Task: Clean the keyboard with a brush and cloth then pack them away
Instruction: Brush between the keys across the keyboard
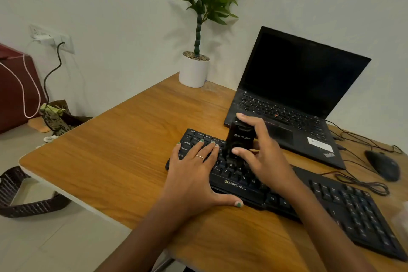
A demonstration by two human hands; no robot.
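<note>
Plainly, the right hand [258, 150] grips the black brush [239, 139] upright on the Zebronics keyboard [238, 185] at the surface's near edge; the left hand [194, 172] lies flat, steadying it; hard scrubbing could pop a keycap or skid the board.

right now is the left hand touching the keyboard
Touching. The head view shows the left hand lying flat on the keyboard's left end, fingers straight across the keys.

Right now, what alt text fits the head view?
A right hand holds a black brush upright on a black keyboard while the left hand rests flat on its keys. An open laptop sits behind.
</note>
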